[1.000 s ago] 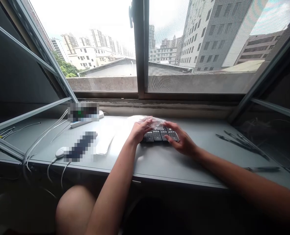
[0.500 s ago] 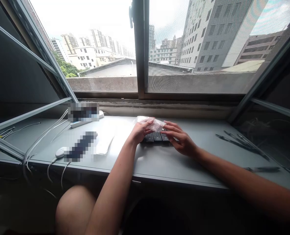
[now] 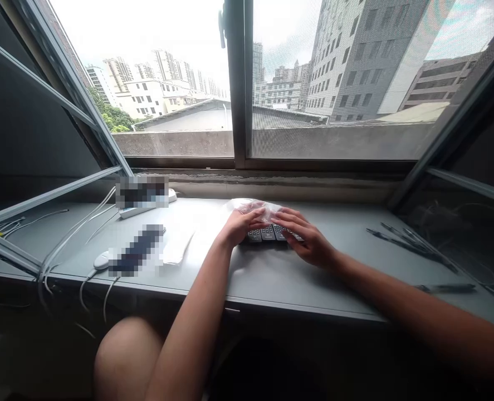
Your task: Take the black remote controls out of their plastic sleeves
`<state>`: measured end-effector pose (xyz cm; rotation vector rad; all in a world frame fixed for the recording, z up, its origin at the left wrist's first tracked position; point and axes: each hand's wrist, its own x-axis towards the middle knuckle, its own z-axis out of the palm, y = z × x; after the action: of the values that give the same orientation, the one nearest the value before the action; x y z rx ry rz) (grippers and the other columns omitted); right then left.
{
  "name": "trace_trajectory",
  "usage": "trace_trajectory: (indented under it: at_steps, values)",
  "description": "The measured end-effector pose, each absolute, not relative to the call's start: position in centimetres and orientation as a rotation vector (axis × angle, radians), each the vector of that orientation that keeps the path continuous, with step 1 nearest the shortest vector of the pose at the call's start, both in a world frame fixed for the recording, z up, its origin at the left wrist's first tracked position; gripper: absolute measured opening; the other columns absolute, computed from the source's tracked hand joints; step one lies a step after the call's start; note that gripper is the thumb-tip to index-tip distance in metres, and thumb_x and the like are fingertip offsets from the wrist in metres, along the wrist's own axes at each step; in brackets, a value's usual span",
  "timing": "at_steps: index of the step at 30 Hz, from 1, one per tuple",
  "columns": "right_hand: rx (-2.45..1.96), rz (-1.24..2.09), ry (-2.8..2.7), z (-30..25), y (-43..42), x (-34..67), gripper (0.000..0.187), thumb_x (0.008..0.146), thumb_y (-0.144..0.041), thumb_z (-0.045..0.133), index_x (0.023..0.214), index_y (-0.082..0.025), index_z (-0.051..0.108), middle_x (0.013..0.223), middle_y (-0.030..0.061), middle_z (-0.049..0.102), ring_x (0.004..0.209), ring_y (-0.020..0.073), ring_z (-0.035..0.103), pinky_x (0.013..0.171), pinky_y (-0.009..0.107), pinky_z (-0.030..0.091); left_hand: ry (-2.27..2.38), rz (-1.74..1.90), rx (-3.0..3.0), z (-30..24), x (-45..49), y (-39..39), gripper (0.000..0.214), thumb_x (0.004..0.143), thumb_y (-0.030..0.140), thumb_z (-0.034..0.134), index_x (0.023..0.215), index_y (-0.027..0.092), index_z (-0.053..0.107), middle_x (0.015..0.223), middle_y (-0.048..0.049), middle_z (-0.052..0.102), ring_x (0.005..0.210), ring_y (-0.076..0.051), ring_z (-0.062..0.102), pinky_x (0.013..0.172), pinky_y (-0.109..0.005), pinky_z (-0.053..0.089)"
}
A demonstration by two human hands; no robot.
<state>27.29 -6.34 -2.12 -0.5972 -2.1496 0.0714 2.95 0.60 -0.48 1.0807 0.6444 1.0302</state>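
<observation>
A crumpled clear plastic bag (image 3: 267, 210) is between my two hands, above the desk. My left hand (image 3: 238, 225) grips its left side, thumb on top. At its right edge my right hand (image 3: 305, 231) has its fingertips closed on the plastic, the thumb lower down. Whether anything lies inside the bag I cannot make out. Just below the hands, a row of flat black pieces with small white print (image 3: 267, 233) lies on the desk, partly covered by the hands and bag.
On the grey desk (image 3: 263, 284), a white sheet (image 3: 177, 248) and a blurred-out dark object (image 3: 138, 250) lie left, near a white puck with a cable (image 3: 102, 260). A white power strip (image 3: 146, 210) stands behind. Several dark pens (image 3: 414, 245) lie right. Metal frames flank the window.
My right hand has come slightly left, its fingertips now on the bag. The left fingers have shifted a little over the plastic, and the bag has changed shape.
</observation>
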Motion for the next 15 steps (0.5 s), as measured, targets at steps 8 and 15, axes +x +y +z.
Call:
trace_trajectory:
  at_steps: [8,15]
  values:
    - [-0.574,0.125,-2.139,-1.47,-6.63,27.07,0.051,0.115,-0.019,0.05,0.162,-0.035,0.056,0.159,0.0081,0.066,0.156,0.0331,0.053,0.126,0.067,0.048,0.732,1.065,1.063,-0.52,2.83,0.84,0.038,0.085,0.029,0.093,0.117,0.013,0.081,0.104,-0.0114,0.082,0.089,-0.02,0.078,0.083,-0.032,0.067]
    - [-0.634,0.074,-2.086,-2.08,-6.16,27.22,0.05,0.114,-0.02,0.051,0.161,-0.034,0.06,0.155,0.0093,0.068,0.155,0.0353,0.053,0.124,0.068,0.05,0.72,1.012,1.073,-0.33,2.93,0.37,0.037,0.087,0.03,0.092,0.118,0.012,0.081,0.11,-0.0146,0.083,0.091,-0.021,0.08,0.089,-0.035,0.066]
